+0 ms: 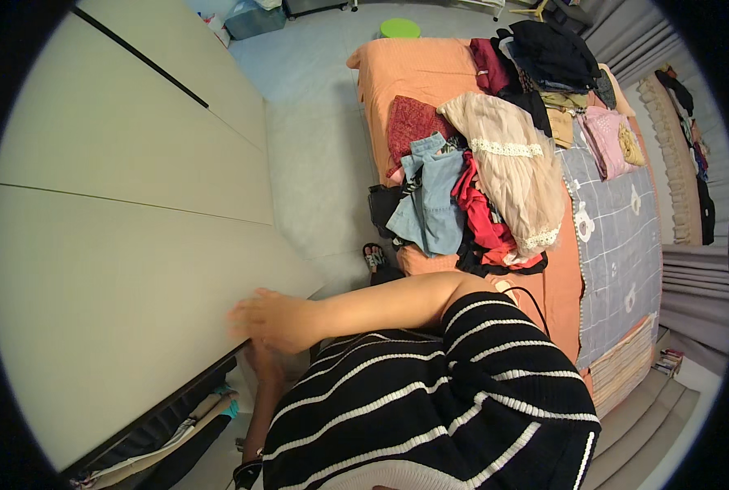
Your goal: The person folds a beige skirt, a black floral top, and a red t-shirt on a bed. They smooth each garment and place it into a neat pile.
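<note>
My right arm reaches across to the left, and my right hand (276,319) is at the corner of a pale wardrobe door (127,286). Its fingers look stretched out over the door surface, though they are blurred. Just below, my left hand (264,359) is by the end of the door's dark edge, with its fingers mostly hidden behind my right hand and the door. Under that edge a gap shows dark and light clothes (176,441) inside the wardrobe, with a bit of turquoise among them.
An orange-sheeted bed (397,69) stands on the right. Piled on it are blue denim (436,200), red clothes (483,214), a cream lace-trimmed garment (507,167) and dark clothes (552,53). A grey patterned blanket (617,220) lies beyond. A green stool (399,29) stands far off.
</note>
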A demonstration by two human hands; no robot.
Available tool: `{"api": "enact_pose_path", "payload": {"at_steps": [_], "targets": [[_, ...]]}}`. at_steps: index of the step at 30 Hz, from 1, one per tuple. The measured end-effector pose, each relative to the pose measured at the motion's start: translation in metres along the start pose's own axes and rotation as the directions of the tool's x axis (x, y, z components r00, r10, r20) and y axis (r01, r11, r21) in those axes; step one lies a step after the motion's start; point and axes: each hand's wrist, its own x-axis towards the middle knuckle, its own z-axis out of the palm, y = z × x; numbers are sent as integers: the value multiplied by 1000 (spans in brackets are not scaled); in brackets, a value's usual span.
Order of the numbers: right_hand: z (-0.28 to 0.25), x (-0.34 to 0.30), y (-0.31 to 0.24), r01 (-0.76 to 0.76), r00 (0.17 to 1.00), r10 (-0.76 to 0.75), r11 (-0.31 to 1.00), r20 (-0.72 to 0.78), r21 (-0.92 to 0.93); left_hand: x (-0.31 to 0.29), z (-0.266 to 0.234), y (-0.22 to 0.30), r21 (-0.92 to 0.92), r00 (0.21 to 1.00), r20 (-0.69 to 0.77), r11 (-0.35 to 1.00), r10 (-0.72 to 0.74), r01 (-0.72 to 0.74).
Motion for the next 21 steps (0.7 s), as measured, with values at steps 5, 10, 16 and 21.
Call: {"api": "enact_pose_path", "payload": {"at_steps": [5, 10, 16, 21], "targets": [[7, -61, 62, -382, 924, 377, 916, 65, 123, 18, -61, -13, -159, 874, -487, 983, 2, -90], [-61, -170, 135, -824, 549, 779, 565, -303, -40, 55, -90, -23, -241, 926, -126, 917, -356, 319], [-190, -297, 202, -971, -216, 659, -222, -721, 88, 144, 29, -1, 1, 825, -18, 825, -564, 565], [-245, -357, 216, -784, -471, 510, -616, -720, 76, 189, 161, 81, 216, 913, 235, 934, -334, 286]]}}
